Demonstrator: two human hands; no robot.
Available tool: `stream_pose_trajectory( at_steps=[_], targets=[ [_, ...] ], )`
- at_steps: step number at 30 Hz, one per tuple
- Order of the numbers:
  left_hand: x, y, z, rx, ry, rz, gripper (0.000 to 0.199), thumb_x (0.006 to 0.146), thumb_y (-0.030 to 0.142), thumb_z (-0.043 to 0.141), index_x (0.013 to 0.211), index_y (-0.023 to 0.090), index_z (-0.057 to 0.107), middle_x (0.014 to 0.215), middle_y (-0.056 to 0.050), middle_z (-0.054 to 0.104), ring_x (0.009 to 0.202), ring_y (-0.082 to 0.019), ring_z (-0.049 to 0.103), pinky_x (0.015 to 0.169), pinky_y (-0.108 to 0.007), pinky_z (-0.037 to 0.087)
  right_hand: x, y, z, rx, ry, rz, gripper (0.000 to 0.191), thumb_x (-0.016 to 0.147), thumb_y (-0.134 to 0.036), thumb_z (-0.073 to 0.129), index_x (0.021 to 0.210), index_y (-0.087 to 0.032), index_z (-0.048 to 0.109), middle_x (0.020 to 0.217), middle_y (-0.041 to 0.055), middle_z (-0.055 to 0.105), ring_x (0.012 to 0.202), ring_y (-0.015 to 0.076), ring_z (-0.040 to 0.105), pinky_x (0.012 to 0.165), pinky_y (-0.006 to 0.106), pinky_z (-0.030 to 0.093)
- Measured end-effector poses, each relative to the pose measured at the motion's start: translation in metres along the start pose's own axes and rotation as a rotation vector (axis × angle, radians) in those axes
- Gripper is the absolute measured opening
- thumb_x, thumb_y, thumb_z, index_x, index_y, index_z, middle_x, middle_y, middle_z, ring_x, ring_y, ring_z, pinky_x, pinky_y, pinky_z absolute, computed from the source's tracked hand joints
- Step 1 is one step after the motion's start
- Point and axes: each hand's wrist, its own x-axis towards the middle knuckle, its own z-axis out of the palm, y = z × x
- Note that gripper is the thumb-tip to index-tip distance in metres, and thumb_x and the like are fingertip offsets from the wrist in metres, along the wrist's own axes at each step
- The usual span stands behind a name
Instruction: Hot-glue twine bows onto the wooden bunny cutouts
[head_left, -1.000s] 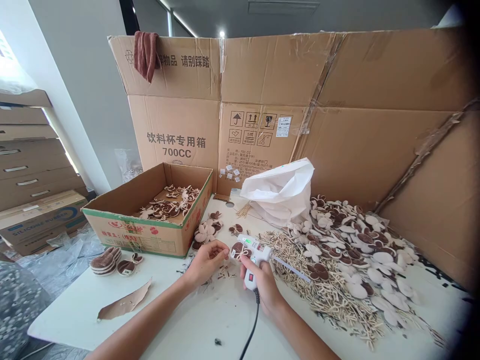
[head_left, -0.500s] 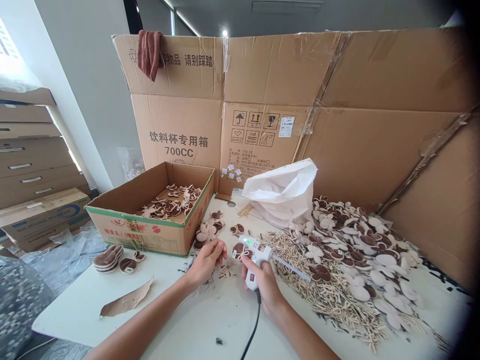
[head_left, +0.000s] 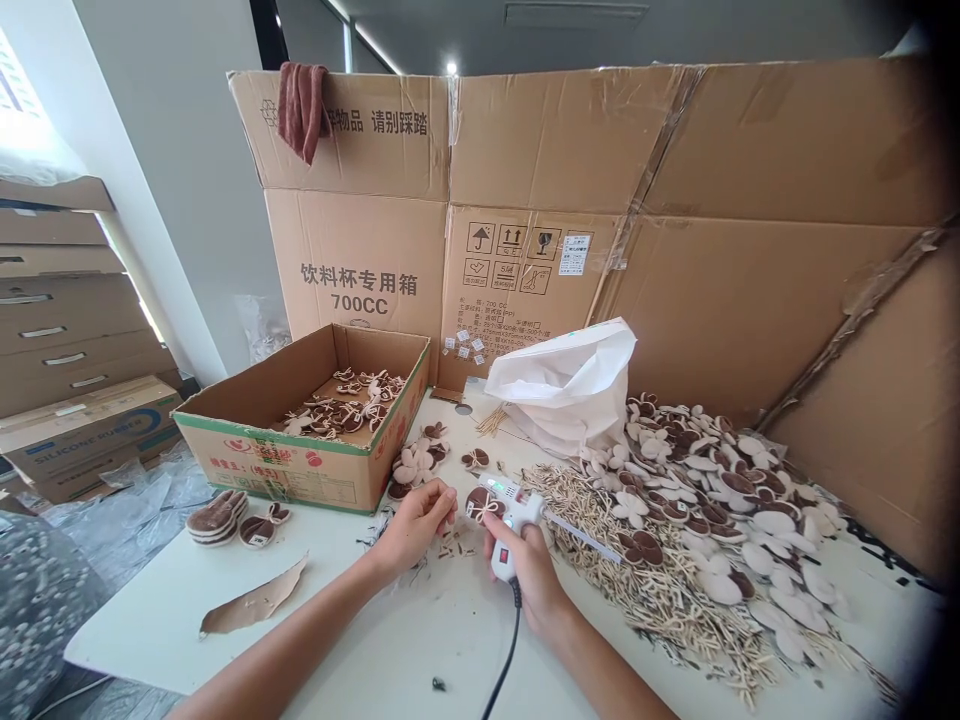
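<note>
On my remote feed from the head camera, the left hand [head_left: 415, 527] pinches a twine-bowed brown disc [head_left: 481, 505] against the nozzle of a hot glue gun [head_left: 511, 495], its grip wrapped by the right hand [head_left: 527, 572]. Open white table [head_left: 420, 640] lies nearest; heaped brown-and-cream pieces [head_left: 712, 510] crowd the right; a cardboard box [head_left: 300, 470] stands ahead-left.

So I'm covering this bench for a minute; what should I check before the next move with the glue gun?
Glue gun in right hand: green light lit, ok.
Glue stick in the rear of the gun: ok.
Power cord hanging free from the handle: ok.
Brown disc with twine bow at left hand: beside the nozzle, ok.
Glue on the disc: cannot tell.
Fibre scraps loose on the table: not ok.
</note>
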Motion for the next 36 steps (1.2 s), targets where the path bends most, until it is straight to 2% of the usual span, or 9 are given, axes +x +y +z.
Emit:
stream_pose_trajectory(
  at_steps=[4, 8, 14, 22, 27, 36],
  targets=[
    [0.0012, -0.0026, -0.0001, -0.003, 0.046, 0.001, 0.041, 0.092, 0.058, 0.059, 0.085, 0.018, 0.057, 0.069, 0.002, 0.052, 0.061, -0.011, 0.044, 0.055, -0.022, 0.034, 0.0027, 0.0022, -0.002, -0.001, -0.018, 0.014, 0.04, 0.076, -0.054, 0.08, 0.066, -0.019, 0.065, 0.055, -0.0001, 0.058, 0.046, 0.0139, 0.049, 0.041, 0.027, 0.042],
    [0.0006, -0.001, 0.0007, 0.002, 0.031, -0.007, 0.043, 0.088, 0.058, 0.065, 0.085, 0.016, 0.061, 0.068, 0.001, 0.057, 0.062, -0.013, 0.049, 0.055, -0.022, 0.038, 0.0026, 0.0019, -0.0019, -0.007, -0.027, 0.014, 0.041, 0.075, -0.056, 0.08, 0.067, -0.018, 0.067, 0.055, 0.0003, 0.058, 0.046, 0.0143, 0.048, 0.041, 0.027, 0.041],
    [0.0001, -0.0011, 0.0008, 0.003, 0.0, -0.017, 0.043, 0.089, 0.058, 0.064, 0.084, 0.016, 0.064, 0.075, -0.005, 0.069, 0.065, -0.015, 0.056, 0.057, -0.024, 0.041, -0.0018, -0.0012, 0.0021, 0.009, 0.005, -0.009, 0.039, 0.075, -0.055, 0.081, 0.072, -0.018, 0.068, 0.055, -0.0003, 0.057, 0.047, 0.0137, 0.046, 0.041, 0.026, 0.04],
    [0.0001, -0.0013, -0.0014, 0.019, -0.027, -0.014, 0.049, 0.092, 0.063, 0.056, 0.094, 0.015, 0.068, 0.085, -0.008, 0.075, 0.057, -0.013, 0.047, 0.055, -0.025, 0.038, 0.0025, 0.0024, -0.0023, 0.009, -0.033, 0.017, 0.037, 0.074, -0.054, 0.081, 0.076, -0.019, 0.069, 0.056, -0.0004, 0.059, 0.047, 0.0149, 0.05, 0.041, 0.028, 0.043],
    [0.0005, -0.0036, -0.001, -0.019, -0.028, 0.002, 0.049, 0.095, 0.063, 0.052, 0.099, 0.016, 0.066, 0.08, -0.006, 0.072, 0.057, -0.013, 0.046, 0.056, -0.024, 0.038, 0.0019, 0.0013, -0.0009, 0.005, -0.013, 0.02, 0.039, 0.072, -0.055, 0.082, 0.068, -0.019, 0.067, 0.055, 0.0, 0.059, 0.046, 0.0143, 0.049, 0.04, 0.027, 0.042],
    [0.001, -0.0043, -0.0025, -0.011, 0.033, 0.008, 0.045, 0.098, 0.06, 0.047, 0.098, 0.017, 0.063, 0.07, 0.0, 0.059, 0.059, -0.012, 0.046, 0.056, -0.023, 0.038, 0.0001, 0.0016, -0.0009, 0.012, -0.011, 0.016, 0.037, 0.072, -0.054, 0.082, 0.073, -0.019, 0.068, 0.055, -0.0002, 0.059, 0.047, 0.0146, 0.049, 0.04, 0.027, 0.042]
  ],
)
